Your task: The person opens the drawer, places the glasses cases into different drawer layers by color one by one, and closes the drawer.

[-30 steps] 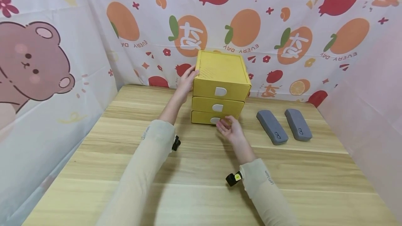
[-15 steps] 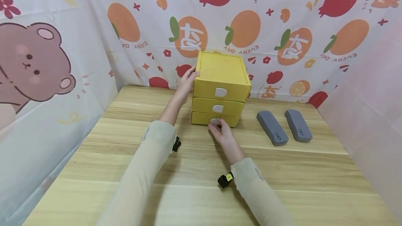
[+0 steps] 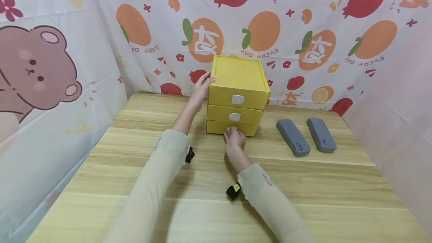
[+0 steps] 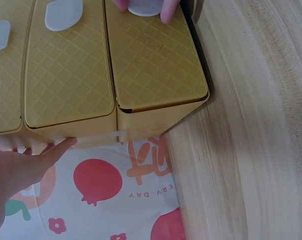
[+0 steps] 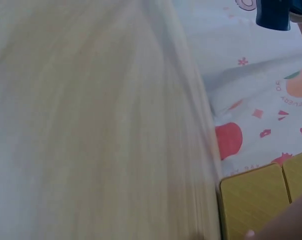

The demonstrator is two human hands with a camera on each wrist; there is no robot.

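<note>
A yellow three-drawer storage box (image 3: 237, 71) stands on the wooden table, each drawer with a white tab handle. All its drawers look closed in the head view. My left hand (image 3: 201, 88) rests against the left side of the box near its top edge, fingers extended; the left wrist view shows this hand (image 4: 25, 167) flat against the side wall. Low at the front, my right hand (image 3: 235, 140) pinches the bottom drawer's handle (image 3: 229, 130). In the left wrist view its fingertips (image 4: 170, 10) sit on either side of that white handle (image 4: 144, 6).
Two grey glasses cases (image 3: 293, 137) lie side by side on the table (image 3: 202, 198) to the right of the box. A fruit-print curtain (image 3: 263, 29) hangs right behind the box, and a bear-print curtain (image 3: 40, 70) hangs along the left.
My right hand has moved left to the bottom drawer's handle and turned over, its loose fingers closing on it. My left hand has stayed on the box's side.
</note>
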